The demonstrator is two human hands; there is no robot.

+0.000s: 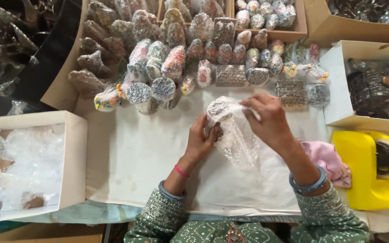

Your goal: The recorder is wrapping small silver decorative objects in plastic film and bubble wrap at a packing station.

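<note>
Your left hand (200, 140) is closed around a small round ornament with a patterned silvery top (217, 111), fingers curled tight against its side as it sits at the middle of the white paper-covered table (136, 153); your right hand (269, 121) is just beside it, fingertips pinched together on the upper edge of a clear sheet of bubble wrap (237, 144) that drapes over the ornament and trails down toward you; both hands touch the wrap, and the ornament lies between them, partly veiled by the plastic so its lower half cannot be made out; behind your hands stands a crowded row of already wrapped small figurines and cylinders in mixed colours (181, 67), well apart from the piece you hold; to your left a shallow white cardboard box (75, 157) holds loose pieces of clear bubble wrap; to your right a yellow plastic tape dispenser (361, 171) rests at the table edge, with a crumpled pink cloth (329, 159) lying between it and your right forearm.
</note>
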